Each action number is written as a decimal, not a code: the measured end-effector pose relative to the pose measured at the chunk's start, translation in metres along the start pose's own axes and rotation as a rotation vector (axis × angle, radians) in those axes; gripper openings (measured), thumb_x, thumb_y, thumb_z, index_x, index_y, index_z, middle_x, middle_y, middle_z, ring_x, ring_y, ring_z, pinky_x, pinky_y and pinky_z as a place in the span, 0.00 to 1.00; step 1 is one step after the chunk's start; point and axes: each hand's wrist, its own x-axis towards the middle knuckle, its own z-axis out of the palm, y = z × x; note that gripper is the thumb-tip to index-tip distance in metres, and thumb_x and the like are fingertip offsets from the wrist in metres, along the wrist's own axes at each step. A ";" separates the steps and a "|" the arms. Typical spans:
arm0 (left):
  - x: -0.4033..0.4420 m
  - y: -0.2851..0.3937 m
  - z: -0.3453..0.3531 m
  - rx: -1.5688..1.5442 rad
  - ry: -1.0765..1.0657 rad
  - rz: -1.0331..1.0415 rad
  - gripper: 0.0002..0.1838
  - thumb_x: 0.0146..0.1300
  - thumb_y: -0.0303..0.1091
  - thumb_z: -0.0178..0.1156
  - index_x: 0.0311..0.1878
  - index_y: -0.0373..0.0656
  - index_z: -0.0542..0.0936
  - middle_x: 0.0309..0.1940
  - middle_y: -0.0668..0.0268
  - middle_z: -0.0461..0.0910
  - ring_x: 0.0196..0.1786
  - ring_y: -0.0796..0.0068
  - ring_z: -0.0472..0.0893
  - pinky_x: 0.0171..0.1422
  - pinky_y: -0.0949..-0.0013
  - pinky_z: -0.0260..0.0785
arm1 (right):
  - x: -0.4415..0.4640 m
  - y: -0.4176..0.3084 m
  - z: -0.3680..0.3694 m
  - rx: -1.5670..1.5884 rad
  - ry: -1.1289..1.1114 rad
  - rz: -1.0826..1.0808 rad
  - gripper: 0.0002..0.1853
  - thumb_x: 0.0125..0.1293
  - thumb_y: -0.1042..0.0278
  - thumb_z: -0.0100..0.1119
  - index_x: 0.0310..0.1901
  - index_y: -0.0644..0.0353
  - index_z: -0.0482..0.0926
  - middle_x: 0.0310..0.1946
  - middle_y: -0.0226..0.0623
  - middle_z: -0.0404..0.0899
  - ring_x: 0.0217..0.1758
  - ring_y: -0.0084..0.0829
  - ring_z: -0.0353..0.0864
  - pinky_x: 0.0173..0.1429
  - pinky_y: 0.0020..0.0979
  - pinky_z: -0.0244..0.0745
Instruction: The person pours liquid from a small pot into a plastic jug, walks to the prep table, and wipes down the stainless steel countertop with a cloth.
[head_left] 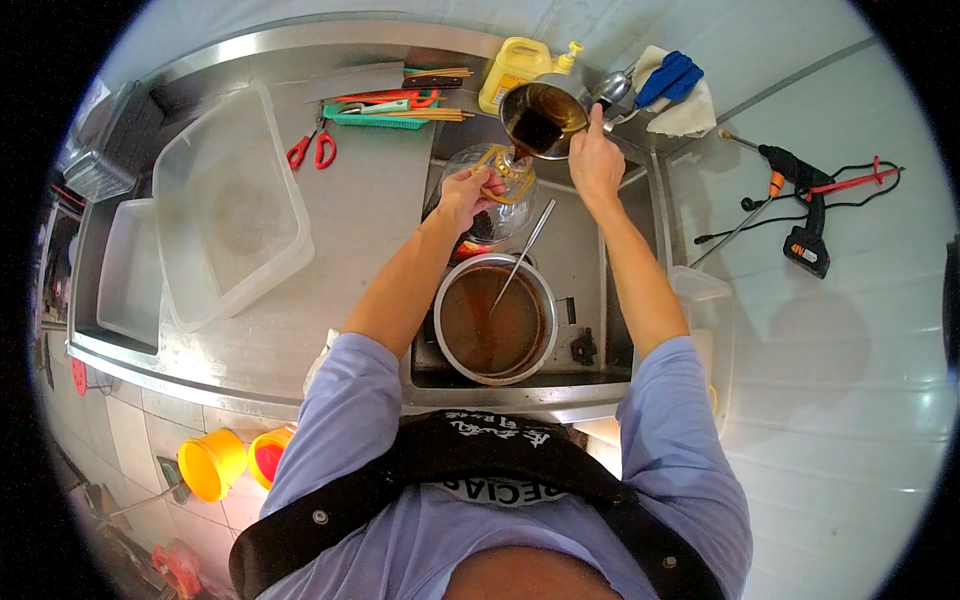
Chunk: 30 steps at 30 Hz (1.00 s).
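My right hand [597, 165] is closed on the handle of a round steel saucepan [572, 95], which tilts to the left. Dark brown liquid [535, 125] fills its lower side and runs from the rim toward the mouth of a big clear jug [488, 226]. At the jug's neck, my left hand [466, 194] grips a yellow carrying handle [526, 180]. Just in front of the jug stands a wide steel pot [440, 318] of brown liquid, with a long metal utensil [537, 226] leaning in it. The utensil's lower end is hidden in the liquid.
A steel counter [365, 215] bears a translucent bin [290, 190], red-handled scissors [324, 150], a cleaver [355, 82] and a green basket [375, 119]. A yellow bottle [512, 75] stands at the back. A cordless spray gun [790, 170] hangs on the right wall.
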 end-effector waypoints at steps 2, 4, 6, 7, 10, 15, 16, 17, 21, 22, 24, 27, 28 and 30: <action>-0.002 0.002 0.001 -0.005 0.009 -0.003 0.09 0.67 0.36 0.52 0.43 0.42 0.76 0.34 0.66 0.79 0.37 0.74 0.80 0.45 0.68 0.75 | -0.001 0.001 0.003 0.010 0.016 -0.019 0.28 0.61 0.63 0.46 0.63 0.62 0.60 0.20 0.52 0.77 0.25 0.51 0.79 0.31 0.48 0.73; -0.007 0.005 0.005 -0.003 0.032 -0.005 0.09 0.67 0.35 0.53 0.44 0.41 0.76 0.35 0.66 0.79 0.38 0.74 0.80 0.45 0.68 0.75 | -0.002 0.001 0.004 0.022 0.020 -0.027 0.28 0.61 0.63 0.46 0.63 0.62 0.60 0.20 0.52 0.77 0.25 0.52 0.79 0.31 0.49 0.73; -0.006 0.004 0.003 -0.016 0.023 -0.005 0.09 0.66 0.35 0.53 0.45 0.41 0.75 0.35 0.66 0.79 0.38 0.74 0.81 0.45 0.68 0.75 | -0.004 0.001 0.005 0.034 0.012 -0.021 0.28 0.60 0.64 0.46 0.63 0.62 0.60 0.20 0.52 0.77 0.25 0.52 0.79 0.31 0.49 0.73; -0.005 0.004 0.003 -0.022 0.018 -0.005 0.10 0.66 0.35 0.54 0.46 0.41 0.75 0.35 0.66 0.79 0.38 0.74 0.81 0.45 0.68 0.75 | -0.005 0.001 0.005 0.030 0.012 -0.021 0.28 0.60 0.64 0.46 0.63 0.61 0.60 0.20 0.52 0.77 0.25 0.52 0.79 0.31 0.49 0.73; -0.003 0.003 0.002 -0.020 0.016 -0.008 0.10 0.66 0.35 0.54 0.45 0.41 0.75 0.36 0.65 0.80 0.38 0.74 0.81 0.45 0.68 0.75 | -0.008 0.003 0.008 0.026 0.016 -0.020 0.28 0.60 0.64 0.47 0.63 0.61 0.59 0.20 0.53 0.78 0.25 0.52 0.79 0.30 0.49 0.73; -0.004 0.002 0.002 -0.016 0.017 -0.010 0.09 0.66 0.35 0.54 0.44 0.42 0.75 0.35 0.66 0.79 0.38 0.74 0.81 0.45 0.68 0.75 | -0.013 0.005 0.011 0.034 0.038 -0.030 0.29 0.60 0.64 0.47 0.64 0.60 0.58 0.21 0.52 0.78 0.24 0.51 0.79 0.29 0.47 0.73; -0.003 0.002 0.001 -0.014 0.016 -0.008 0.09 0.66 0.35 0.54 0.44 0.42 0.76 0.34 0.66 0.79 0.37 0.74 0.81 0.45 0.68 0.75 | -0.014 0.004 0.012 0.036 0.046 -0.032 0.29 0.60 0.64 0.47 0.64 0.60 0.59 0.21 0.52 0.78 0.24 0.51 0.79 0.29 0.47 0.73; -0.003 0.001 0.001 -0.009 0.014 -0.004 0.09 0.66 0.35 0.54 0.44 0.42 0.76 0.34 0.66 0.79 0.37 0.74 0.81 0.44 0.68 0.75 | -0.014 0.004 0.012 0.037 0.055 -0.034 0.29 0.60 0.64 0.47 0.64 0.61 0.59 0.22 0.51 0.78 0.24 0.50 0.79 0.29 0.47 0.73; -0.002 0.001 0.001 -0.008 0.008 0.004 0.09 0.66 0.36 0.54 0.44 0.42 0.76 0.34 0.67 0.79 0.37 0.74 0.80 0.43 0.69 0.75 | -0.018 0.003 0.016 0.080 0.097 -0.014 0.29 0.60 0.64 0.48 0.64 0.56 0.62 0.20 0.53 0.77 0.23 0.51 0.78 0.29 0.45 0.72; -0.003 0.001 0.001 -0.013 0.007 0.005 0.09 0.66 0.36 0.54 0.44 0.42 0.76 0.34 0.67 0.79 0.37 0.74 0.80 0.43 0.69 0.75 | -0.019 0.004 0.019 0.089 0.118 -0.028 0.29 0.60 0.65 0.49 0.64 0.56 0.62 0.20 0.52 0.77 0.22 0.51 0.78 0.29 0.45 0.72; -0.002 0.001 0.001 -0.024 0.009 0.014 0.07 0.66 0.35 0.54 0.40 0.42 0.75 0.33 0.65 0.80 0.34 0.73 0.81 0.41 0.67 0.76 | -0.021 0.005 0.021 0.107 0.159 -0.055 0.29 0.60 0.66 0.49 0.64 0.56 0.62 0.20 0.51 0.77 0.22 0.50 0.78 0.29 0.45 0.72; 0.000 0.000 0.000 -0.020 0.000 0.010 0.09 0.66 0.36 0.54 0.42 0.42 0.75 0.33 0.66 0.79 0.36 0.74 0.81 0.42 0.68 0.76 | -0.024 0.004 0.023 0.095 0.171 -0.057 0.29 0.59 0.67 0.49 0.64 0.56 0.62 0.20 0.50 0.77 0.22 0.50 0.78 0.28 0.45 0.72; 0.001 -0.001 -0.001 -0.014 -0.004 0.007 0.10 0.66 0.37 0.54 0.44 0.42 0.75 0.34 0.67 0.79 0.37 0.74 0.80 0.43 0.69 0.75 | -0.025 0.004 0.023 0.099 0.172 -0.055 0.29 0.60 0.67 0.49 0.65 0.56 0.61 0.20 0.50 0.77 0.22 0.49 0.78 0.28 0.45 0.72; 0.001 -0.002 -0.002 -0.018 -0.011 0.008 0.10 0.66 0.37 0.54 0.44 0.42 0.75 0.34 0.67 0.79 0.37 0.74 0.80 0.43 0.69 0.76 | -0.028 0.005 0.024 0.107 0.175 -0.050 0.29 0.60 0.66 0.49 0.65 0.56 0.61 0.20 0.50 0.77 0.23 0.49 0.78 0.28 0.44 0.72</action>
